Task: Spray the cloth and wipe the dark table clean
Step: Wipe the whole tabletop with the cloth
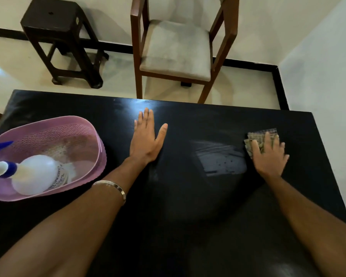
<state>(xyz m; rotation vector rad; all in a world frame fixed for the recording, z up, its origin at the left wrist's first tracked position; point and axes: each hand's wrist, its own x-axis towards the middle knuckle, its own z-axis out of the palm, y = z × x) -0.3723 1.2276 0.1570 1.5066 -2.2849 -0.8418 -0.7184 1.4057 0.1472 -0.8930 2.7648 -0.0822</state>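
**Dark table half-wiped, cloth under your right hand**

Dark table, a broad rectangular top with a smooth, slightly glossy black finish, fills the space under both your arms. A damp, streaky patch sits between your hands, nearer the right one, and reads as freshly wiped; the surface beyond your left fingertips shows a hazy glare, so I judge the wiping is under way but unfinished.

Just outside your left forearm sits the oval pink plastic basket with a perforated wall, and lying in it is the translucent white spray bottle with a blue trigger head, tipped on its side.

Your left hand lies flat and released on the bare top, fingers spread, holding nothing. Your right hand presses palm-down on the folded, checked grey-green woven cloth, fingers splayed over it rather than clenched; the cloth pokes out beyond your fingertips and touches the table.

Risks from here, as I judge them:
- The slick finish shows streaks easily; a cloth too wet or dragged unevenly would leave smears like that patch.
- The folded cloth could bunch or slip from under a flat palm.
- A wide sweep of your left arm could nudge the light basket towards the table's edge.
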